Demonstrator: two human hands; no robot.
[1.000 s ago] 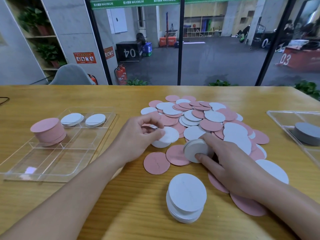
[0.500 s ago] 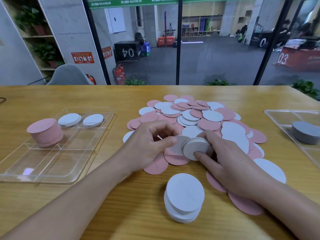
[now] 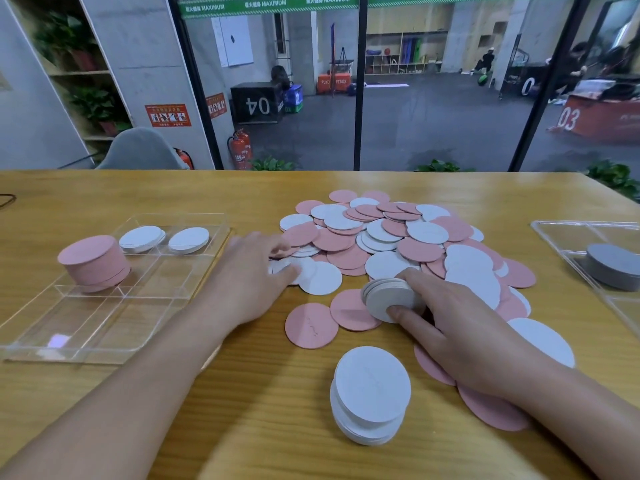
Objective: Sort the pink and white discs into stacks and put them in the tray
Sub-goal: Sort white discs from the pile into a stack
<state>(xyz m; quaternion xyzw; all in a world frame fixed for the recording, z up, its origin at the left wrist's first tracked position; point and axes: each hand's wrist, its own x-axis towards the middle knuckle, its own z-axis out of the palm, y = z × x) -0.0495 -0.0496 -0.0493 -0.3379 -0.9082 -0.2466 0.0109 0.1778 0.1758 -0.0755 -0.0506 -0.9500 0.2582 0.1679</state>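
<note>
Head view: right hand [image 3: 464, 337] is gripping a small stack of white discs [image 3: 388, 298] on edge at the near side of the mixed disc pile [image 3: 391, 237]. Left hand [image 3: 249, 282] is blurred, fingers resting on loose white discs [image 3: 311, 275]; grip unclear. Clear tray [image 3: 104, 327] is sitting left on the worktop [image 3: 270, 393].

Bare table [image 3: 214, 403] lies open between the tray [image 3: 104, 341] and the white stack [image 3: 372, 396]; the disc pile [image 3: 388, 244] crowds the middle.
</note>
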